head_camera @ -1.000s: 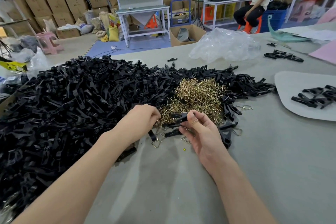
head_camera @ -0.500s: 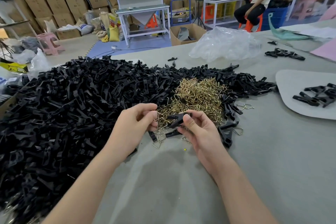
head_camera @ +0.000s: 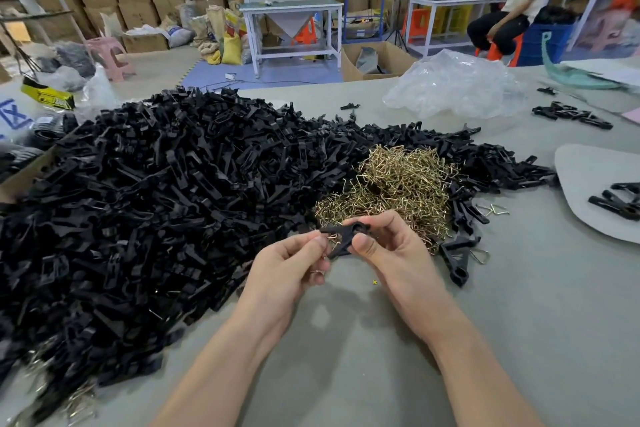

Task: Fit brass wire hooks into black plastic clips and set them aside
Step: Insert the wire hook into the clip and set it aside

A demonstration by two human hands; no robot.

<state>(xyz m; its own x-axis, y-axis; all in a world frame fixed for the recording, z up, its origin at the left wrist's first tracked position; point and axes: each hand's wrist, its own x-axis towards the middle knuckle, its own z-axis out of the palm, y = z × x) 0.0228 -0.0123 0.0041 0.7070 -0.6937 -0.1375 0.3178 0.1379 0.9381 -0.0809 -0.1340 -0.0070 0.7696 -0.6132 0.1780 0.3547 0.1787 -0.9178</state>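
Observation:
A black plastic clip [head_camera: 346,230] is held above the grey table between both hands. My right hand [head_camera: 388,253] pinches its round end with thumb and fingers. My left hand [head_camera: 294,267] pinches a brass wire hook [head_camera: 330,238] against the clip's left end; most of the hook is hidden by the fingers. Behind the hands lies a heap of brass hooks [head_camera: 391,187]. A very large pile of black clips [head_camera: 145,201] covers the left of the table. Several black clips [head_camera: 620,201] lie on a grey mat [head_camera: 588,177] at the right.
A few loose clips [head_camera: 459,258] and hooks [head_camera: 493,209] lie right of the hands. A crumpled clear plastic bag [head_camera: 453,83] sits at the back, with more clips [head_camera: 571,114] at the far right. A seated person [head_camera: 509,7], shelving and cartons stand beyond the table.
Both hands have lifted from the brass heap and come together. My left hand has brought up a hook to the clip that my right hand holds.

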